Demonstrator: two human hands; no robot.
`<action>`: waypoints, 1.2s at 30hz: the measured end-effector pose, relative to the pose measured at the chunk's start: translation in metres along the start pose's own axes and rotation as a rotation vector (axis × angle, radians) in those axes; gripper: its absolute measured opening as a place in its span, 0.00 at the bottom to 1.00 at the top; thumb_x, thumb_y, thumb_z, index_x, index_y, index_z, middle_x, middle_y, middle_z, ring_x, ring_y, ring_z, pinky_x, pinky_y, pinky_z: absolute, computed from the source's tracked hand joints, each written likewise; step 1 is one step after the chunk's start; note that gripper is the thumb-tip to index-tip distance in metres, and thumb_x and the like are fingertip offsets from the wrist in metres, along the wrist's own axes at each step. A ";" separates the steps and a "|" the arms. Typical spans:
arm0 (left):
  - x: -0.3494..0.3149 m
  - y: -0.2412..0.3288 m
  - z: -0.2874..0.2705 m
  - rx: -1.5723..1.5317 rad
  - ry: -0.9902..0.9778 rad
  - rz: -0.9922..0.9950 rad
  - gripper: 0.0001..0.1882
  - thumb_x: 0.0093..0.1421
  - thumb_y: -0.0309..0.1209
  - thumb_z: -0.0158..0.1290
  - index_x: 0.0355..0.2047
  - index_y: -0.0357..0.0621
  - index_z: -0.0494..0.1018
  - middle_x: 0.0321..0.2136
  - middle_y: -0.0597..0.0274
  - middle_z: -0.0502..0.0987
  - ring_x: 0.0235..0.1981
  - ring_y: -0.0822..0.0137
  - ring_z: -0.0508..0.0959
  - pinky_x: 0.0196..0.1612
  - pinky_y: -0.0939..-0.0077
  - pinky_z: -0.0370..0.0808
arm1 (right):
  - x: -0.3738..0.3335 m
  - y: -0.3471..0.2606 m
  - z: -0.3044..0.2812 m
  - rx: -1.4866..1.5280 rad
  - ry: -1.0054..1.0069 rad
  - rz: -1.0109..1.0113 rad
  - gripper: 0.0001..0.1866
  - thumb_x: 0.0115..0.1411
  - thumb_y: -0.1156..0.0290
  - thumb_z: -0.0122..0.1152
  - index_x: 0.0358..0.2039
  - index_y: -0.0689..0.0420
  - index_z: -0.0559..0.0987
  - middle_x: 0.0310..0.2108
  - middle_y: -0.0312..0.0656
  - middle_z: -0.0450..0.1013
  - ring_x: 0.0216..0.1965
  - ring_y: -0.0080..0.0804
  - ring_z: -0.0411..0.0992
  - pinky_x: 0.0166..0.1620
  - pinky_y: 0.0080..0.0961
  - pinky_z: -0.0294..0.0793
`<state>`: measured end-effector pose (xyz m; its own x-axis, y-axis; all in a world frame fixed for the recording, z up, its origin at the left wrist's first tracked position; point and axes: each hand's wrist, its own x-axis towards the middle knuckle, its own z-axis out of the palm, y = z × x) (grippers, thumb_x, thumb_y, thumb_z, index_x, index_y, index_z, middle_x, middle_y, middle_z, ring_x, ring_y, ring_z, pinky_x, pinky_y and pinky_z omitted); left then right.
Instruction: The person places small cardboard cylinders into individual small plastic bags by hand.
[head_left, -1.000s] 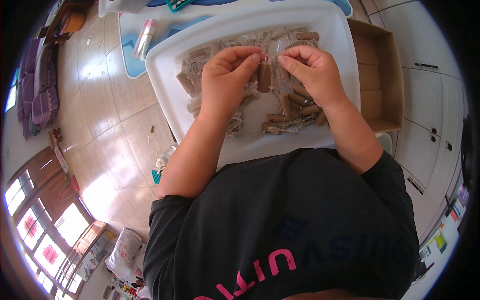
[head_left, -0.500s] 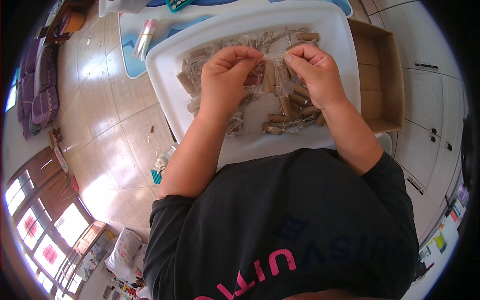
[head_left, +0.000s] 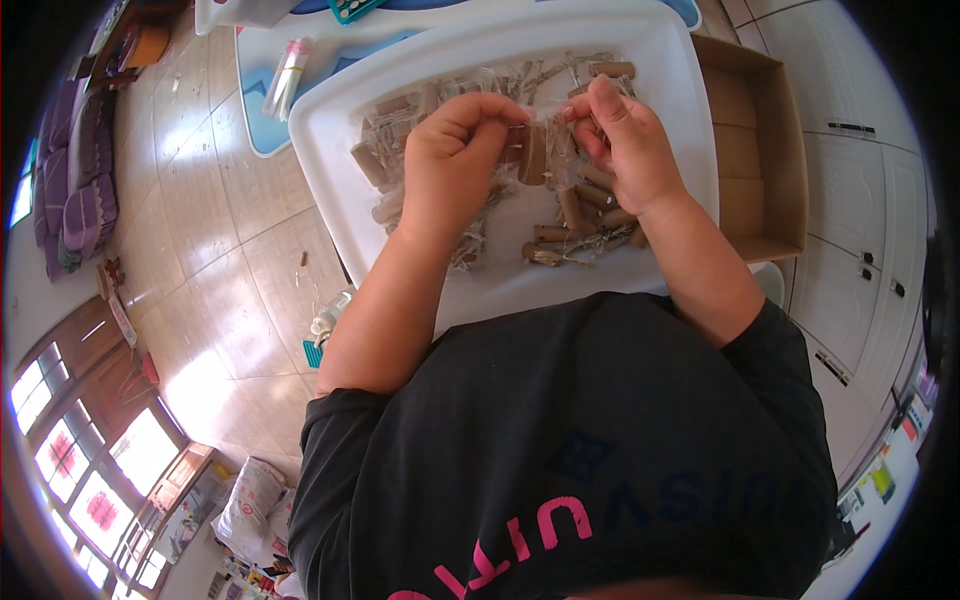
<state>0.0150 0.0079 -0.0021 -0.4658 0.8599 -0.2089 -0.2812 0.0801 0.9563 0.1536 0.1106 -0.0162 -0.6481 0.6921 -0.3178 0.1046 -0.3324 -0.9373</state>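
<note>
Hands: we count two. Our left hand has thumb and forefinger pinched together on clear film; our right hand is loosened, thumb lifted from half-curled fingers, and we cannot tell whether its fingertips touch the film.
Wrapped cylinder: one brown cylinder hangs between our hands, just at 4 o'clock from the left fingertips.
Tub: one, white, under both hands.
Pile: at least ten more brown cylinders in the tub; overlaps and glare spoil an exact count.
Around the tub: one cardboard box at 3 o'clock; one bundle of sticks at 10 o'clock, on the blue-and-white surface.
Floor: one small brown piece, 8 o'clock.
In the way: our hands and left forearm cover part of the pile.
</note>
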 end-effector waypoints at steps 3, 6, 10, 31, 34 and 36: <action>-0.002 -0.003 0.000 0.047 -0.013 0.042 0.08 0.59 0.20 0.43 0.32 0.34 0.73 0.29 0.62 0.76 0.31 0.74 0.76 0.37 0.79 0.75 | 0.001 -0.004 -0.002 0.101 0.002 0.096 0.33 0.57 0.39 0.43 0.29 0.62 0.75 0.12 0.28 0.56 0.12 0.12 0.49 0.16 0.11 0.44; -0.002 -0.004 0.001 0.171 -0.014 0.115 0.08 0.59 0.20 0.44 0.32 0.35 0.74 0.29 0.62 0.76 0.31 0.74 0.76 0.38 0.79 0.75 | 0.001 -0.004 -0.007 0.154 0.006 0.158 0.31 0.58 0.41 0.45 0.30 0.61 0.75 0.13 0.28 0.57 0.13 0.11 0.49 0.16 0.11 0.44; -0.001 -0.006 0.001 0.192 -0.013 0.127 0.08 0.59 0.20 0.44 0.32 0.36 0.74 0.28 0.62 0.76 0.31 0.74 0.76 0.38 0.79 0.75 | 0.000 -0.002 0.004 0.086 0.140 -0.240 0.15 0.58 0.59 0.56 0.33 0.60 0.76 0.18 0.26 0.62 0.18 0.09 0.55 0.21 0.07 0.52; -0.005 -0.001 -0.003 0.105 0.014 0.114 0.08 0.59 0.19 0.42 0.31 0.35 0.72 0.28 0.60 0.75 0.29 0.73 0.76 0.34 0.79 0.76 | -0.002 -0.003 -0.007 -0.047 0.046 -0.040 0.17 0.57 0.55 0.55 0.28 0.58 0.77 0.21 0.26 0.66 0.20 0.10 0.55 0.23 0.09 0.51; -0.003 -0.006 -0.004 0.203 -0.022 0.167 0.08 0.59 0.19 0.43 0.34 0.35 0.72 0.29 0.59 0.76 0.30 0.72 0.77 0.35 0.78 0.76 | -0.002 -0.003 0.000 0.101 -0.022 0.077 0.13 0.57 0.60 0.57 0.27 0.58 0.77 0.20 0.24 0.65 0.20 0.09 0.55 0.22 0.09 0.51; -0.004 -0.004 -0.003 0.229 -0.053 0.190 0.08 0.59 0.19 0.43 0.37 0.35 0.71 0.29 0.59 0.76 0.31 0.72 0.77 0.35 0.78 0.76 | -0.003 -0.002 0.005 0.049 -0.015 0.010 0.11 0.57 0.62 0.58 0.27 0.57 0.77 0.19 0.24 0.65 0.19 0.09 0.55 0.22 0.09 0.51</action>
<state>0.0153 0.0029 -0.0059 -0.4457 0.8950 -0.0166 0.0063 0.0216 0.9997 0.1518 0.1059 -0.0126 -0.6583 0.6794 -0.3242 0.0744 -0.3699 -0.9261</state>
